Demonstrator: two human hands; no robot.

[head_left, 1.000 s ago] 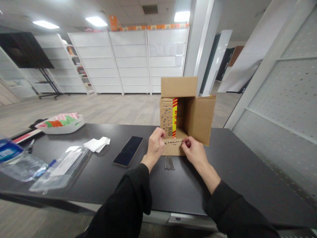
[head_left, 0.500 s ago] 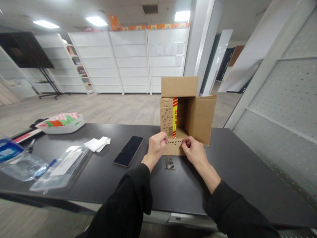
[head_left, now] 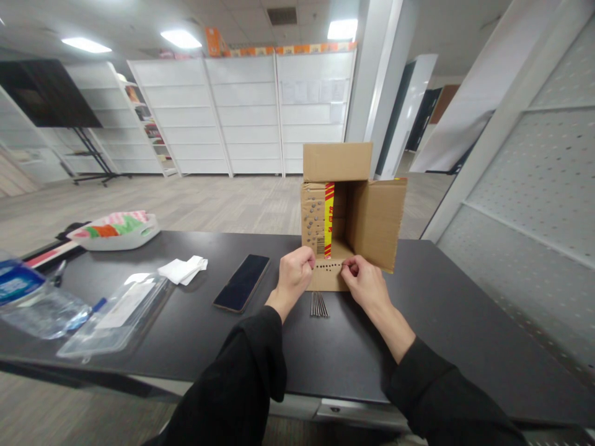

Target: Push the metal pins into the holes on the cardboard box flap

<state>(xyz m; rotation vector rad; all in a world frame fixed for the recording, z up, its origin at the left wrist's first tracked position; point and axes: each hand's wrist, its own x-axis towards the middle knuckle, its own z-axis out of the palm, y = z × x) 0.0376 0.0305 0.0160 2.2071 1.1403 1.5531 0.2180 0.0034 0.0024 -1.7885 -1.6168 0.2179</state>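
Observation:
An open cardboard box (head_left: 383, 220) stands on the dark table, its front flap (head_left: 325, 284) lowered toward me. A row of small dark dots, with a few more under it, marks this flap; whether they are holes or heads I cannot tell. At the flap's left edge my left hand (head_left: 295, 272) is closed, its fingertips hidden. My right hand (head_left: 367, 284) pinches thumb and forefinger together at the right end of the row; what they hold is too small to make out. Several thin metal nails (head_left: 318, 305) lie side by side just in front of the flap.
A phone (head_left: 242, 282) lies left of my hands. Farther left are folded white tissues (head_left: 183, 269), a clear plastic case (head_left: 118, 316), a water bottle (head_left: 39, 300) and a white basket (head_left: 134, 238) with colourful cloth. A perforated panel (head_left: 539, 204) stands along the right.

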